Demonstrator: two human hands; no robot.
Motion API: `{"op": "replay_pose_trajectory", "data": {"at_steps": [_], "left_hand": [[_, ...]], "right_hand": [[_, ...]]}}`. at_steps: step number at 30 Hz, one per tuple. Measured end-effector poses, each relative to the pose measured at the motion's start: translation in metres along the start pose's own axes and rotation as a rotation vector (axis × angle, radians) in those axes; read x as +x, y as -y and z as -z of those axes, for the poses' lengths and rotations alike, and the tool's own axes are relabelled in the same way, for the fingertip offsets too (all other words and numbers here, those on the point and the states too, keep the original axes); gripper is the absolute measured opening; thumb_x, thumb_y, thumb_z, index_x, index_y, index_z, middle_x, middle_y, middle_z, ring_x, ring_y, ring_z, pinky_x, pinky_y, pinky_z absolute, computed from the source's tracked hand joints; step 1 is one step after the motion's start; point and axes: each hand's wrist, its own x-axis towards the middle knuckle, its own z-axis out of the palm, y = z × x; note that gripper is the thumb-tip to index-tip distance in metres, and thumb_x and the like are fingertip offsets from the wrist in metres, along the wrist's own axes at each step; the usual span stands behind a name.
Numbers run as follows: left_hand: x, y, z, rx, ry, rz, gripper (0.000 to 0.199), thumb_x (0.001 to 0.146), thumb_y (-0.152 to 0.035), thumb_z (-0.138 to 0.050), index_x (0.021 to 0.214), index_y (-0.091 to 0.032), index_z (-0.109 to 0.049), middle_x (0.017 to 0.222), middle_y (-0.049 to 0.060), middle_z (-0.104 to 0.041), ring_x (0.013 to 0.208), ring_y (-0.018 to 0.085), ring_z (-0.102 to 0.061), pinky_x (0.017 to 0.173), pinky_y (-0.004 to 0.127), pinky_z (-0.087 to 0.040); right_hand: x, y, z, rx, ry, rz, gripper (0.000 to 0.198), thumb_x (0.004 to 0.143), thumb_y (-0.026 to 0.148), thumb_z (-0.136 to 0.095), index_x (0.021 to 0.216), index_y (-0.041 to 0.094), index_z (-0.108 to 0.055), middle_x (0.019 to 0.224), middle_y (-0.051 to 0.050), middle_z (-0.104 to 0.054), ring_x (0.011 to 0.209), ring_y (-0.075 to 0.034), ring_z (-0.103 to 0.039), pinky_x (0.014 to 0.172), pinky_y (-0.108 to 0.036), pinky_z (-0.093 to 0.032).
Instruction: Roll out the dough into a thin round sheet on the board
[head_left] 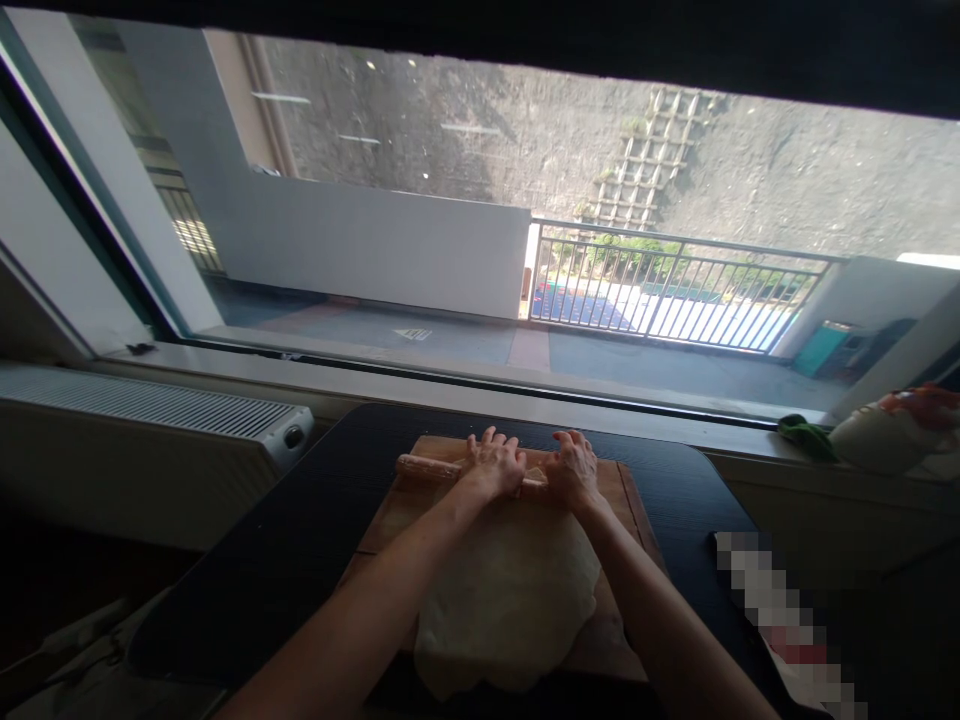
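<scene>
A wooden rolling pin [427,468] lies across the far part of a large, thin sheet of dough [506,590]. My left hand [495,466] is over the middle of the pin, its fingers bent forward across it. My right hand [573,468] grips nearer the pin's right end, fingers curled over the far side. Between the two hands a short stretch of the pin shows, with some dough by it. Under the dough is a wooden board [390,515]; the sheet's near edge hangs past the board's front edge.
The board rests on a dark table [270,560] with rounded corners. A radiator [150,410] stands at left, under a wide window. On the sill [465,375] at right sit a green cloth-like item [806,436] and a pale rounded container [874,440]. A blurred-out flat item [780,610] lies at the table's right edge.
</scene>
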Motion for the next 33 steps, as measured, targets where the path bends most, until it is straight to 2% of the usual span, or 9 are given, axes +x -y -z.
{"op": "replay_pose_trajectory", "data": {"at_steps": [14,33], "left_hand": [[-0.0006,0.0046,-0.0030,-0.018,-0.042,-0.025,0.043,0.087,-0.043,-0.028,0.111,-0.024,-0.058,0.123,0.008,-0.056,0.127,0.027,-0.033,0.103,0.055,-0.022],[0.0000,0.0026,-0.0025,-0.011,-0.025,-0.021,0.042,0.087,-0.042,-0.029,0.113,-0.025,-0.057,0.125,0.007,-0.056,0.128,0.028,-0.031,0.102,0.054,-0.022]], "right_hand": [[0.0017,-0.0036,-0.0083,0.003,-0.030,0.014,0.039,0.078,0.017,-0.045,0.114,0.016,-0.057,0.117,-0.009,-0.055,0.107,-0.021,-0.048,0.089,-0.027,-0.035],[0.0010,-0.0043,-0.0078,0.001,-0.039,0.007,0.037,0.078,0.018,-0.044,0.114,0.018,-0.057,0.114,-0.008,-0.056,0.103,-0.021,-0.049,0.086,-0.029,-0.036]]}}
